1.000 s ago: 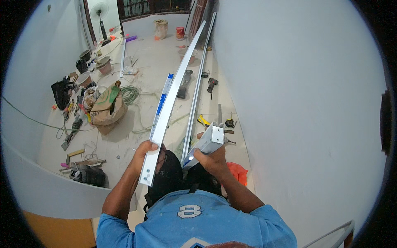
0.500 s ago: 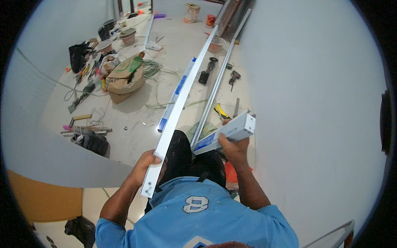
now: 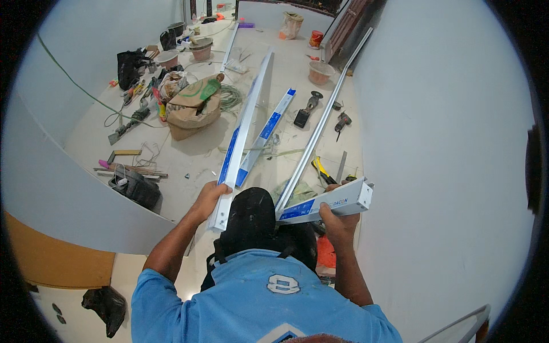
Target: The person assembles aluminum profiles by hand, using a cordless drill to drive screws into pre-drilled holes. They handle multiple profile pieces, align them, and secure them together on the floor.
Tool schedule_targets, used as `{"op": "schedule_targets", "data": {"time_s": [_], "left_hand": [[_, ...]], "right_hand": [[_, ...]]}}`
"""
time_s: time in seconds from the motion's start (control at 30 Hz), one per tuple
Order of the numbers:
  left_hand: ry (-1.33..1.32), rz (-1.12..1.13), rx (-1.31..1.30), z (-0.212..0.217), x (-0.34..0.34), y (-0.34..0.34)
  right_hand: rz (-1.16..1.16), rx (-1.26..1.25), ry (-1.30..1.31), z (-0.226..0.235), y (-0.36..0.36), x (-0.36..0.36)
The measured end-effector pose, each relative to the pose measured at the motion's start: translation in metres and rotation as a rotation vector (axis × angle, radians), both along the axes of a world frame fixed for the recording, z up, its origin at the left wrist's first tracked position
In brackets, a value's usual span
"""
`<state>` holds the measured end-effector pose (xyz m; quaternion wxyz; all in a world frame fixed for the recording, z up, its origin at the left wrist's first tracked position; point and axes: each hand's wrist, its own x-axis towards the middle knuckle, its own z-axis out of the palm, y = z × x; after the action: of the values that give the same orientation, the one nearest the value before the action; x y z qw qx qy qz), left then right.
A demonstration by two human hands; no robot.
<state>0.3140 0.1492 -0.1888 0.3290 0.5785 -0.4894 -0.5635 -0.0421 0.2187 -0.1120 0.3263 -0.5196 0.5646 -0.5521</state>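
My left hand (image 3: 210, 201) is closed round the near end of a long white metal channel (image 3: 247, 126), thumb on top. The channel slants away over the floor, a blue printed strip along its left side. My right hand (image 3: 341, 224) grips a second white channel (image 3: 343, 207) with a blue label, held crosswise beside my knee. That channel's left end is close to the near end of a long silver rail (image 3: 320, 121); whether they touch, I cannot tell. Between the held channel and the rail lies another white-and-blue channel (image 3: 266, 137) on the floor.
A grinder-like power tool (image 3: 309, 108), a cordless drill (image 3: 343, 122) and a yellow-handled tool (image 3: 322, 170) lie near the right wall (image 3: 434, 143). To the left are a brown sack (image 3: 194, 111), coiled green hose (image 3: 230, 98), a black bag (image 3: 136, 191) and buckets (image 3: 201, 49).
The channel in my left hand has swung left and turned, so its blue side now shows. My right hand keeps its channel beside my knee. The whole view has shifted.
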Motion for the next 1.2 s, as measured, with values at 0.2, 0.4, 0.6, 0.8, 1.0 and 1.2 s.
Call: {"op": "schedule_targets", "data": {"time_s": [0.2,0.4,0.6,0.8,1.0,1.2], "left_hand": [[-0.31,0.062,-0.086,-0.03,0.015,-0.03],[-0.495,0.096,-0.139,-0.073,0.023,-0.058],[-0.606,0.121,-0.082,-0.156,0.036,-0.069],[-0.833,0.06,-0.008,-0.183,0.041,-0.083],[-0.936,0.02,-0.01,-0.278,0.048,-0.081],[-1.013,0.205,0.117,-0.325,0.058,-0.085]], "right_hand": [[-0.013,-0.048,-0.07,-0.001,-0.007,0.005],[0.044,-0.092,-0.099,-0.003,-0.006,-0.001],[0.039,-0.016,-0.011,-0.001,-0.003,0.002],[-0.022,-0.082,0.039,-0.002,-0.008,0.011],[0.044,-0.199,0.015,-0.013,-0.018,-0.003],[0.033,-0.322,0.134,0.058,-0.048,0.004]]}}
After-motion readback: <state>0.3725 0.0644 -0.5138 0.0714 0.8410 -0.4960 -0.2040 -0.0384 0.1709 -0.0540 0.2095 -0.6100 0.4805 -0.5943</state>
